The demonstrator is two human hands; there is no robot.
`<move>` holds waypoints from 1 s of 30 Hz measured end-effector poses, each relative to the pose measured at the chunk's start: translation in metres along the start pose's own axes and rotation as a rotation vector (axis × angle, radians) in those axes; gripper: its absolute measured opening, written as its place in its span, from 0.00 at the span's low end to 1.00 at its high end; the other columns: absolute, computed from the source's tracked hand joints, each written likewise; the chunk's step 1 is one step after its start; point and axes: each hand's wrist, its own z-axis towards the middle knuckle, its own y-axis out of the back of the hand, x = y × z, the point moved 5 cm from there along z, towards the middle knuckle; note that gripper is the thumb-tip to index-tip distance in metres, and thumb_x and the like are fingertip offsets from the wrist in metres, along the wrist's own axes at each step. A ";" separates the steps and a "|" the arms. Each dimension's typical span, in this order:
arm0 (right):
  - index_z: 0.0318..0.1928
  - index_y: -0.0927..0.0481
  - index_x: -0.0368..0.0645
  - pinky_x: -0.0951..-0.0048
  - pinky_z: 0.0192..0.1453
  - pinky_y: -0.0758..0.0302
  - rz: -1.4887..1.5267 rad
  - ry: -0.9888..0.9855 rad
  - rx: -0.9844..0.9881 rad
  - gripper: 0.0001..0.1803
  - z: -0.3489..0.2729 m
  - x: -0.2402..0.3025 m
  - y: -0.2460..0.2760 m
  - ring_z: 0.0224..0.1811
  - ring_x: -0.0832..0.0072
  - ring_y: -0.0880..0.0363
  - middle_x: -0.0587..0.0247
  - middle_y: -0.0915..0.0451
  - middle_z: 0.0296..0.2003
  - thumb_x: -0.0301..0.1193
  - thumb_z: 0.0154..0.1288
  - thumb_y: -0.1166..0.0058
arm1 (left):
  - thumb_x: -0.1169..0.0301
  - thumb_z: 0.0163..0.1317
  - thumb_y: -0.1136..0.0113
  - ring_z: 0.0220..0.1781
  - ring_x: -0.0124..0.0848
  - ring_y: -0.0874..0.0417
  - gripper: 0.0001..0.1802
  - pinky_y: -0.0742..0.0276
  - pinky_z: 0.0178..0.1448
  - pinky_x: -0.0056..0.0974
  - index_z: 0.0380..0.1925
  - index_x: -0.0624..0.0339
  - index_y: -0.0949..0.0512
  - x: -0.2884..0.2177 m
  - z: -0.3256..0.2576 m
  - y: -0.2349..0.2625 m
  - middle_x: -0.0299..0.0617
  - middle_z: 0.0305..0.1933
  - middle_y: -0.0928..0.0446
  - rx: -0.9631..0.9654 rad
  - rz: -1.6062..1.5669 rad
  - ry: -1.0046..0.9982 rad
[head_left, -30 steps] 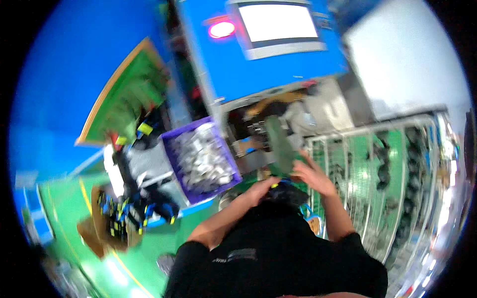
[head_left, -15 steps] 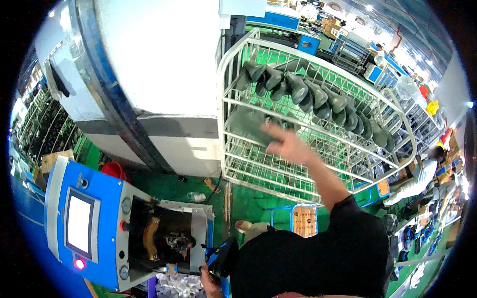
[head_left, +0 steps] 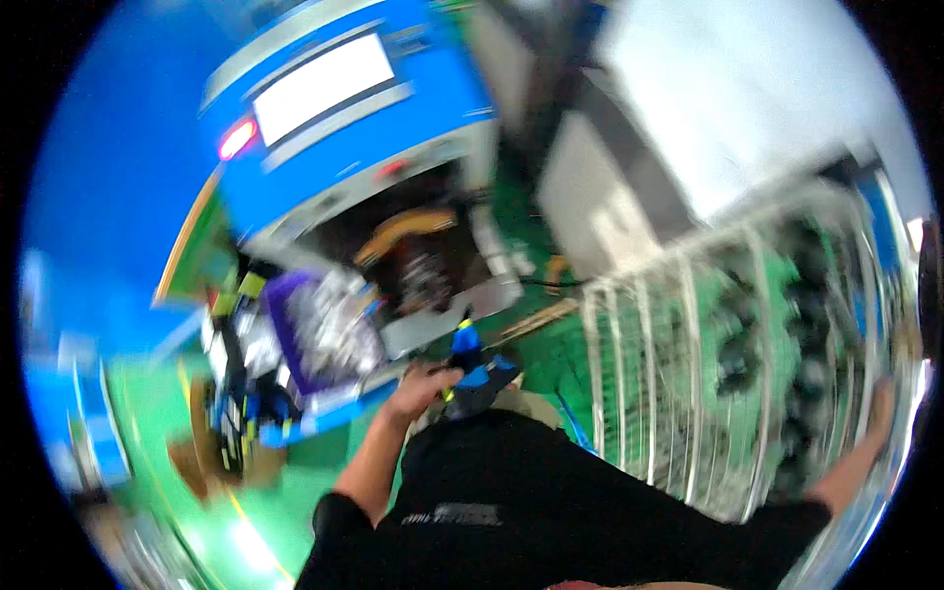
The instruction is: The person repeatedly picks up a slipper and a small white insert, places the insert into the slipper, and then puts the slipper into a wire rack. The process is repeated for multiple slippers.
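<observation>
My left hand (head_left: 425,387) is closed on a black shoe (head_left: 476,383) with blue and yellow parts, close to the front of my body. Just beyond it is the opening of a blue machine (head_left: 305,187), where a curved tan piece (head_left: 413,232) shows in the dark inside. Far out to the right, my right hand (head_left: 881,413) is at the white wire rack (head_left: 692,393). Motion smears its fingers, so I cannot make out whether it holds anything. A row of dark shoe-shaped pieces (head_left: 808,344) hangs blurred on the rack near that hand.
A purple bin (head_left: 285,339) of crumpled white pieces stands left of the machine opening. Further left are several black, blue and yellow shoes (head_left: 236,418) beside brown cardboard (head_left: 187,462). A white and grey cabinet (head_left: 600,197) rises between machine and rack.
My view has swung left, bringing the machine ahead and the rack to the right. The left hand still holds the shoe; the right arm now reaches out at the right edge.
</observation>
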 end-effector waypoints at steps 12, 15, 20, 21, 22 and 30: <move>0.67 0.24 0.37 0.61 0.70 0.27 -0.145 -0.133 -0.093 0.23 0.013 0.169 0.043 0.66 0.60 0.23 0.49 0.22 0.66 0.30 0.77 0.53 | 0.64 0.66 0.33 0.65 0.32 0.24 0.22 0.28 0.65 0.37 0.55 0.69 0.18 0.223 -0.203 0.261 0.43 0.67 0.26 -0.843 -0.373 -0.295; 0.68 0.25 0.36 0.62 0.71 0.28 -0.053 0.015 -0.136 0.23 0.024 0.262 0.050 0.68 0.62 0.24 0.49 0.23 0.67 0.30 0.78 0.54 | 0.50 0.60 0.30 0.60 0.46 0.20 0.28 0.31 0.71 0.46 0.50 0.63 0.14 0.287 -0.171 0.309 0.55 0.60 0.21 -0.943 0.311 0.115; 0.70 0.27 0.34 0.64 0.72 0.28 0.323 0.529 -0.092 0.24 -0.002 0.477 0.020 0.69 0.64 0.25 0.50 0.25 0.69 0.31 0.80 0.56 | 0.47 0.52 0.28 0.68 0.64 0.31 0.22 0.44 0.80 0.61 0.44 0.44 0.11 0.334 -0.108 0.328 0.53 0.50 0.19 -1.059 0.573 0.135; 0.69 0.26 0.35 0.68 0.67 0.27 0.378 0.637 0.053 0.24 -0.068 0.585 0.055 0.63 0.62 0.20 0.48 0.21 0.64 0.36 0.81 0.55 | 0.50 0.51 0.27 0.68 0.64 0.31 0.21 0.41 0.79 0.61 0.44 0.44 0.11 0.341 -0.123 0.317 0.54 0.50 0.19 -1.180 0.583 0.142; 0.68 0.24 0.34 0.66 0.69 0.28 0.501 0.769 0.091 0.22 -0.131 0.643 0.091 0.62 0.62 0.19 0.48 0.19 0.61 0.32 0.81 0.55 | 0.50 0.51 0.27 0.68 0.64 0.31 0.21 0.39 0.78 0.61 0.43 0.44 0.11 0.330 -0.124 0.316 0.53 0.50 0.19 -1.167 0.569 0.123; 0.59 0.19 0.29 0.66 0.61 0.21 0.540 1.488 0.185 0.16 -0.321 0.881 0.098 0.56 0.61 0.16 0.47 0.15 0.54 0.25 0.78 0.51 | 0.48 0.49 0.31 0.64 0.58 0.25 0.22 0.29 0.72 0.53 0.39 0.50 0.10 0.423 -0.302 0.145 0.50 0.47 0.16 -1.250 0.164 0.327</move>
